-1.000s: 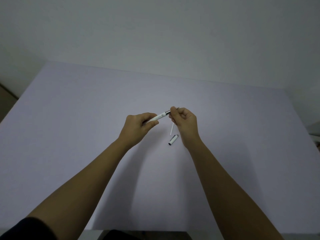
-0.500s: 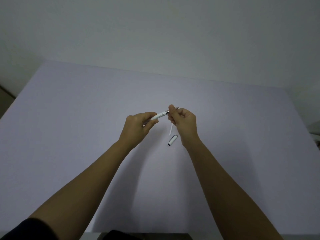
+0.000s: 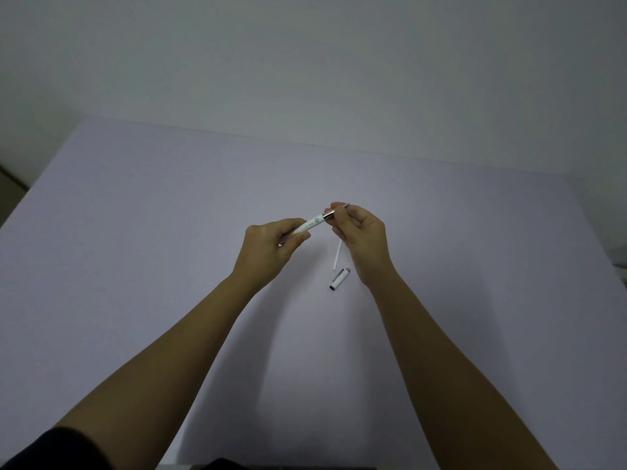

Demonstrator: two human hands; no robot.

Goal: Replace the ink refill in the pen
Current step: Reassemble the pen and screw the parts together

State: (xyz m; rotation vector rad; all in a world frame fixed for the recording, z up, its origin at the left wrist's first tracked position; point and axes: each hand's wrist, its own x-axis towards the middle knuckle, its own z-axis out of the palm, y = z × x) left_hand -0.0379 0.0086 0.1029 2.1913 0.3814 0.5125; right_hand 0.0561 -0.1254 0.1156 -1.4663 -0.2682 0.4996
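A pale bench (image 3: 135,232) is filling the view under a plain wall. Above its middle, the left hand (image 3: 271,245) is closing around the white pen (image 3: 310,226); its long axis is rising rightward to the right hand (image 3: 361,234), pinching the tip section. A loose refill (image 3: 337,256) is lying just beneath.

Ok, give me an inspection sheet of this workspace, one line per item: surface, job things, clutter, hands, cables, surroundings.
Surface: pale lilac table, plain, bare apart from two small parts.
Job's things: white pen held in the air between both hands; pen cap and thin white refill lying on the table below the right hand.
Clutter: nothing seen.
Hands: left hand closed on the pen's barrel; right hand pinching its metal tip end.
Cables: nothing seen.
Surroundings: plain pale wall behind the table; dark sleeve at lower left.
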